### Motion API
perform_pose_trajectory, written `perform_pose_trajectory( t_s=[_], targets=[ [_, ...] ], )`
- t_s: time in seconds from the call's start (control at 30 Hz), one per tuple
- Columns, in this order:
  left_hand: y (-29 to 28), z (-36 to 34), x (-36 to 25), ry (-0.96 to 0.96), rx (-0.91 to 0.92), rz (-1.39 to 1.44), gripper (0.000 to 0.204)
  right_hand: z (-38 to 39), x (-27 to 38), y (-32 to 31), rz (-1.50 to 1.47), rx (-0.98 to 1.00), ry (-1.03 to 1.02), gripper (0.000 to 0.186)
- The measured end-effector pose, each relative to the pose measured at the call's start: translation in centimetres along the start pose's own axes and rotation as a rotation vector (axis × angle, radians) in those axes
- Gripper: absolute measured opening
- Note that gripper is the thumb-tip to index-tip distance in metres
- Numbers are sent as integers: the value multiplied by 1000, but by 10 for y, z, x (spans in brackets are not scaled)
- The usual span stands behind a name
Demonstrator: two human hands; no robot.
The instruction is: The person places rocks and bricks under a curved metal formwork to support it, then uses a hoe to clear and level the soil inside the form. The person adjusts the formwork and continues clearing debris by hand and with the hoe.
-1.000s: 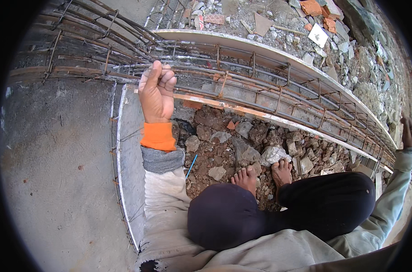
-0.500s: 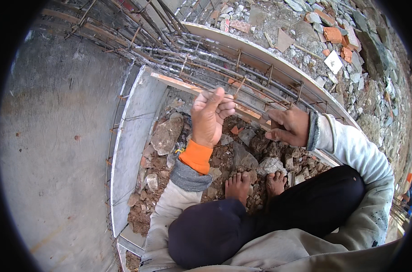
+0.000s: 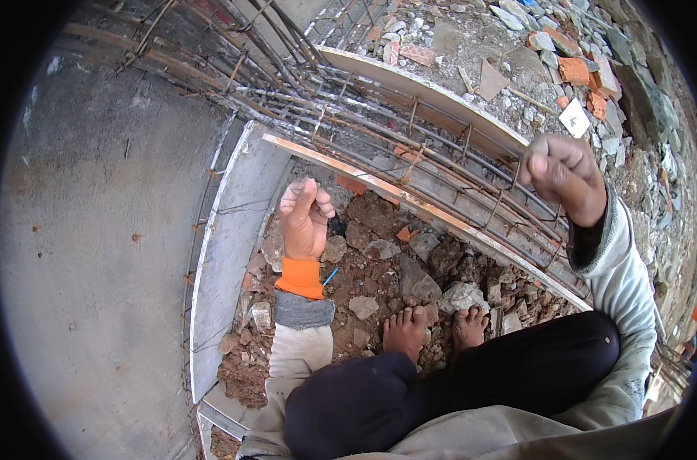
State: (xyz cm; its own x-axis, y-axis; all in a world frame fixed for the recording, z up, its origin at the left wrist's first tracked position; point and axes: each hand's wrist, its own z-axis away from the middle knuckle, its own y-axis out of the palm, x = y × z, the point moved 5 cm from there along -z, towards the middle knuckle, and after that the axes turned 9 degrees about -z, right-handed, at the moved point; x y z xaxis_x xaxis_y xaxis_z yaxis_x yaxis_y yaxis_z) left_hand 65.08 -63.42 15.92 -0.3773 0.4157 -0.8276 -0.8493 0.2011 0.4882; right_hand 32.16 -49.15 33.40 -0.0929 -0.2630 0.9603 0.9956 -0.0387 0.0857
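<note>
- Rebar cage [image 3: 456, 165] stretches from eleven to three o'clock.
- Left hand [image 3: 305, 222], toward nine o'clock: fingers curled to thumb, pinched contents unclear.
- Right hand [image 3: 569, 178], toward three o'clock: fingers curled, blurred, contents likewise unclear.

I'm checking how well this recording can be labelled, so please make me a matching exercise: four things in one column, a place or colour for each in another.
1. left hand
2. right hand
3. left wrist cuff
4. pale square piece

A. lying among rubble beyond the bar cage
B. orange
C. in view, between the grey panel and the bar cage
D. raised, toward the picture's right

Pairs: 1-C, 2-D, 3-B, 4-A
</note>
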Motion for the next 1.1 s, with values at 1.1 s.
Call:
perform_pose_trajectory(
  t_s=[1.1],
  targets=[
    [32, -2, 66, -70, -14, -591, 33, -17, -52, -79, 698, -209, -253, 20]
  ],
)
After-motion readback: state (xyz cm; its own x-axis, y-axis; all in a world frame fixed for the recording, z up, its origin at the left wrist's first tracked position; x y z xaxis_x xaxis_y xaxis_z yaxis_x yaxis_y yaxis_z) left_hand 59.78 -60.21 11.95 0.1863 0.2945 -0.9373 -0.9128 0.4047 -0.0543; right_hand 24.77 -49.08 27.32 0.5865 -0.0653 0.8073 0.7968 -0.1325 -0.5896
